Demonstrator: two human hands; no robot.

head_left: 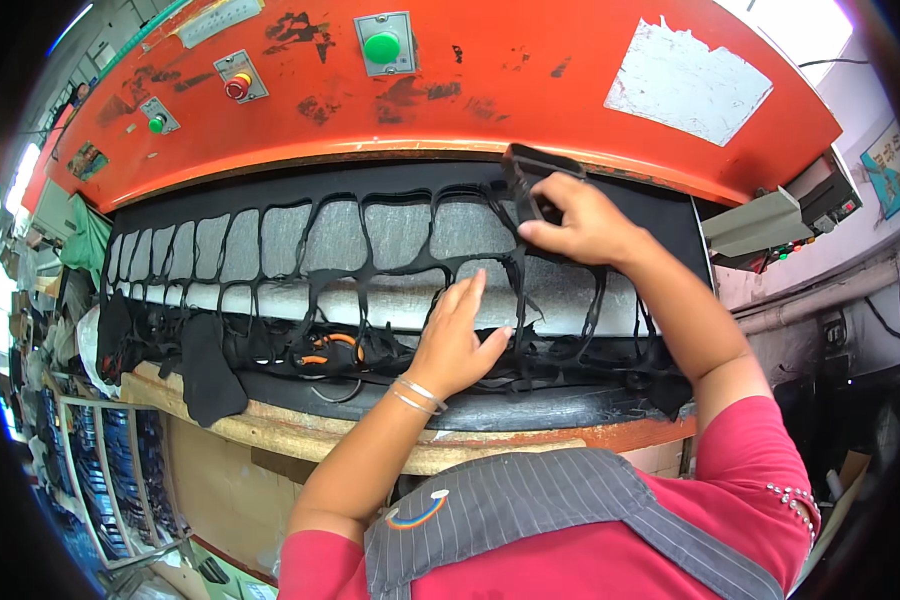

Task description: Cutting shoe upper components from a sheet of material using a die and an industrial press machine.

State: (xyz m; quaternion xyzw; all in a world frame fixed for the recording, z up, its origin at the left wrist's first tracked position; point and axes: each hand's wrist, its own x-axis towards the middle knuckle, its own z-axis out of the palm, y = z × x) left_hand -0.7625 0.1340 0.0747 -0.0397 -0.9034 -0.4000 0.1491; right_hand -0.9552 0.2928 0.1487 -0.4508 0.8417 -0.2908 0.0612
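Note:
My right hand (582, 222) is closed on a dark, open-framed cutting die (522, 180) at the far edge of the work surface, below the orange machine. Stretched across a light grey board (342, 238) lies a black sheet (395, 268) with rows of shaped holes, leaving only thin strips between them. My left hand (458, 338) is open, fingers stretched out over the strips near the middle, and I see nothing in it. Whether its palm touches the sheet, I cannot tell. Orange-handled scissors (345, 345) lie among black scraps to its left.
An orange machine beam (470, 95) with green and red buttons spans the far side. Black scraps (213, 370) hang over the near wooden edge (300, 432). At lower left stands a metal rack (95, 470) of dark blue items. A grey control box (785, 220) juts out at right.

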